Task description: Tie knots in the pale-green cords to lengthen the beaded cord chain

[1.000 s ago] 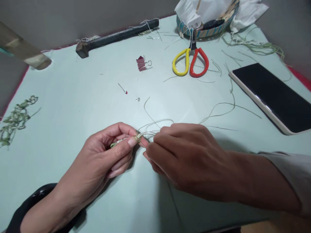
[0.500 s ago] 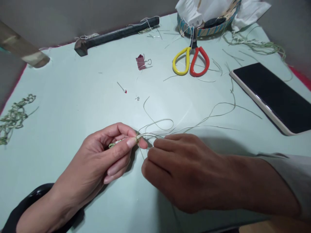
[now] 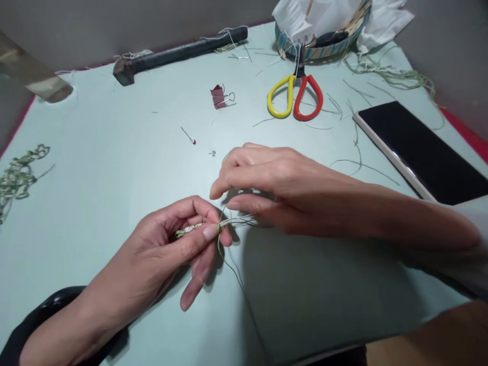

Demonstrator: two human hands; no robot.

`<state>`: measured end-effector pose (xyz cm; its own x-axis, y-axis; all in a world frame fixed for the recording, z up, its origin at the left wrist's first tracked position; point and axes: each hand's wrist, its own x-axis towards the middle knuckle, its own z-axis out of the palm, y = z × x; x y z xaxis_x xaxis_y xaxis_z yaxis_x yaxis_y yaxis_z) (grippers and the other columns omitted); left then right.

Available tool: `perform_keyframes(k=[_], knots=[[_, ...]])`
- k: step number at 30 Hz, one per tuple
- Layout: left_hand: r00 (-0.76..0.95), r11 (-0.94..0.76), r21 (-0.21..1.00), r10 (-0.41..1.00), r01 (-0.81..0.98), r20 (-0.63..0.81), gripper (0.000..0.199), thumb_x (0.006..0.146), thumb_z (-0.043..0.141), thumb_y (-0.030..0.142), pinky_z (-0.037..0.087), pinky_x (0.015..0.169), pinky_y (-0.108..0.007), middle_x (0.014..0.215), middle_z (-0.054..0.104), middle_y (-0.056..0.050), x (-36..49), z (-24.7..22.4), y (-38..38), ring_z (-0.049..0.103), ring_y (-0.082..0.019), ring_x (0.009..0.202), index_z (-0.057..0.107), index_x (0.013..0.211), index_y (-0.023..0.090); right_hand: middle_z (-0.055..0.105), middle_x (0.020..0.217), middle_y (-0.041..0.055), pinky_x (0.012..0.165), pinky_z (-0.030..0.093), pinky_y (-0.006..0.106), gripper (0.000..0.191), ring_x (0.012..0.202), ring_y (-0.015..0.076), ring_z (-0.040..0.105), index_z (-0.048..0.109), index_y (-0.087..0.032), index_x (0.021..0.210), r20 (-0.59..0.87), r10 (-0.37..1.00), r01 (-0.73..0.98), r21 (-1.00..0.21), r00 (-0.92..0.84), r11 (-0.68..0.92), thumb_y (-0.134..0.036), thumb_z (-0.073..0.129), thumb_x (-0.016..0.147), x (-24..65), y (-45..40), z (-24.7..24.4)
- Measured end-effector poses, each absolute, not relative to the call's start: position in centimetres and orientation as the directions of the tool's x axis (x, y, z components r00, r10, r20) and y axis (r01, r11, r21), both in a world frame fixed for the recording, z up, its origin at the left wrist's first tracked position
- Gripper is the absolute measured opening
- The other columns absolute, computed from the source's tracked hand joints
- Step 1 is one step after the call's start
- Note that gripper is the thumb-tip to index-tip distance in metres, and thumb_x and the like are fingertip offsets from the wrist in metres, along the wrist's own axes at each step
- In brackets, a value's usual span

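My left hand [image 3: 183, 244] pinches a knotted green-and-white cord braid [image 3: 189, 230] between thumb and forefinger, close to its knot. From the pinch, several loose strands [image 3: 240, 219] run right and pass under my right hand. One thin green strand [image 3: 238, 277] hangs toward the table's front edge. My right hand [image 3: 274, 185] hovers just above and right of the knot, thumb and fingers apart. A thin strand rises near its thumb tip; no grip on it shows.
Scissors [image 3: 279, 113] with yellow and red handles lie behind, beside a basket [image 3: 324, 53]. A binder clip [image 3: 218, 97], a pin [image 3: 188, 135] and a hammer [image 3: 163, 60] are farther back. At right is a phone [image 3: 423, 147]; at left, a knotted cord piece [image 3: 19, 178].
My right hand has risen from the strands' near side to their far side, and its fingers have spread. One strand now trails forward. My left hand keeps its pinch, lower fingers extended.
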<state>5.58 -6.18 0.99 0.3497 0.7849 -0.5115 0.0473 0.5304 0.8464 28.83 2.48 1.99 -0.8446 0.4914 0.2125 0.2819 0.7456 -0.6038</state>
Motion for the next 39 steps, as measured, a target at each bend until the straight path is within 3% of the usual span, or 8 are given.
perform_keyframes(k=[6, 12, 18, 21, 25, 29, 34, 39], knots=[[0.347, 0.51, 0.858, 0.795, 0.06, -0.497, 0.029, 0.108, 0.074, 0.05, 0.05, 0.059, -0.019, 0.042, 0.055, 0.011, 5.6, 1.1, -6.2, 0.041, -0.004, 0.037, 0.077, 0.092, 0.026, 0.075, 0.103, 0.0038, 0.09, 0.046, 0.029, 0.018, 0.097, 0.0145, 0.063, 0.077, -0.016, 0.096, 0.171, 0.447, 0.234, -0.662, -0.878, 0.712, -0.009, 0.064, 0.106, 28.3, 3.4, 1.1], [0.327, 0.513, 0.858, 0.804, 0.04, -0.496, 0.027, 0.109, 0.074, 0.047, 0.035, 0.046, -0.017, 0.042, 0.054, 0.009, 5.9, 1.4, -6.1, 0.037, -0.003, 0.035, 0.077, 0.093, 0.024, 0.069, 0.092, 0.0006, 0.079, 0.041, 0.027, 0.021, 0.084, 0.0118, 0.056, 0.063, -0.018, 0.088, 0.17, 0.486, 0.247, -0.692, -0.857, 0.678, -0.009, 0.054, 0.105, 28.0, 3.2, 1.5], [0.329, 0.52, 0.853, 0.8, 0.034, -0.501, 0.029, 0.109, 0.073, 0.051, 0.047, 0.052, -0.019, 0.043, 0.061, 0.009, 6.0, 1.4, -6.2, 0.041, -0.005, 0.035, 0.073, 0.093, 0.026, 0.06, 0.07, -0.006, 0.064, 0.034, 0.029, 0.019, 0.066, 0.0106, 0.047, 0.041, -0.026, 0.084, 0.112, 0.558, 0.241, -0.82, -0.822, 0.519, -0.013, 0.047, 0.096, 26.9, 2.2, 2.1], [0.304, 0.511, 0.859, 0.82, -0.007, -0.485, 0.03, 0.107, 0.076, 0.052, 0.043, 0.05, -0.018, 0.042, 0.062, 0.009, 6.0, 1.2, -6.2, 0.044, -0.006, 0.037, 0.072, 0.093, 0.026, 0.061, 0.068, -0.007, 0.06, 0.034, 0.03, 0.018, 0.06, 0.0111, 0.045, 0.035, -0.028, 0.089, 0.112, 0.627, 0.269, -0.835, -0.771, 0.48, -0.018, 0.046, 0.099, 26.5, 1.3, 1.6], [0.291, 0.489, 0.872, 0.837, -0.021, -0.463, 0.03, 0.109, 0.073, 0.05, 0.04, 0.051, -0.017, 0.044, 0.063, 0.008, 6.1, 1.1, -6.1, 0.046, -0.006, 0.04, 0.074, 0.092, 0.025, 0.063, 0.07, -0.0064, 0.057, 0.038, 0.029, 0.016, 0.057, 0.0117, 0.048, 0.034, -0.029, 0.095, 0.113, 0.652, 0.252, -0.863, -0.75, 0.438, -0.022, 0.042, 0.106, 26.2, 0.7, 1.0], [0.256, 0.476, 0.879, 0.851, -0.005, -0.459, 0.032, 0.108, 0.075, 0.048, 0.037, 0.049, -0.018, 0.048, 0.061, 0.008, 6.4, 1.2, -6.2, 0.043, -0.006, 0.042, 0.073, 0.086, 0.025, 0.052, 0.066, -0.0098, 0.055, 0.036, 0.027, 0.018, 0.055, 0.0106, 0.043, 0.038, -0.028, 0.091, 0.089, 0.685, 0.238, -0.899, -0.723, 0.367, -0.018, 0.049, 0.1, 26.2, 0.9, 0.6], [0.19, 0.478, 0.878, 0.859, 0.034, -0.476, 0.033, 0.105, 0.078, 0.052, 0.032, 0.049, -0.02, 0.049, 0.05, 0.008, 6.8, 1.6, -6.6, 0.035, -0.008, 0.048, 0.07, 0.084, 0.028, 0.047, 0.068, -0.0085, 0.057, 0.035, 0.029, 0.019, 0.058, 0.012, 0.041, 0.035, -0.029, 0.091, 0.098, 0.708, 0.27, -0.881, -0.7, 0.389, -0.015, 0.042, 0.101, 26.3, 0.8, 0.5], [0.15, 0.456, 0.886, 0.873, 0.081, -0.463, 0.03, 0.1, 0.084, 0.052, 0.03, 0.051, -0.024, 0.064, 0.054, 0.007, 6.4, 1.6, -6.7, 0.033, -0.008, 0.052, 0.073, 0.086, 0.029, 0.043, 0.069, -0.009, 0.057, 0.034, 0.028, 0.021, 0.056, 0.0105, 0.038, 0.036, -0.028, 0.091, 0.117, 0.734, 0.313, -0.851, -0.669, 0.421, -0.014, 0.043, 0.105, 26.1, 0.7, 0.5]])
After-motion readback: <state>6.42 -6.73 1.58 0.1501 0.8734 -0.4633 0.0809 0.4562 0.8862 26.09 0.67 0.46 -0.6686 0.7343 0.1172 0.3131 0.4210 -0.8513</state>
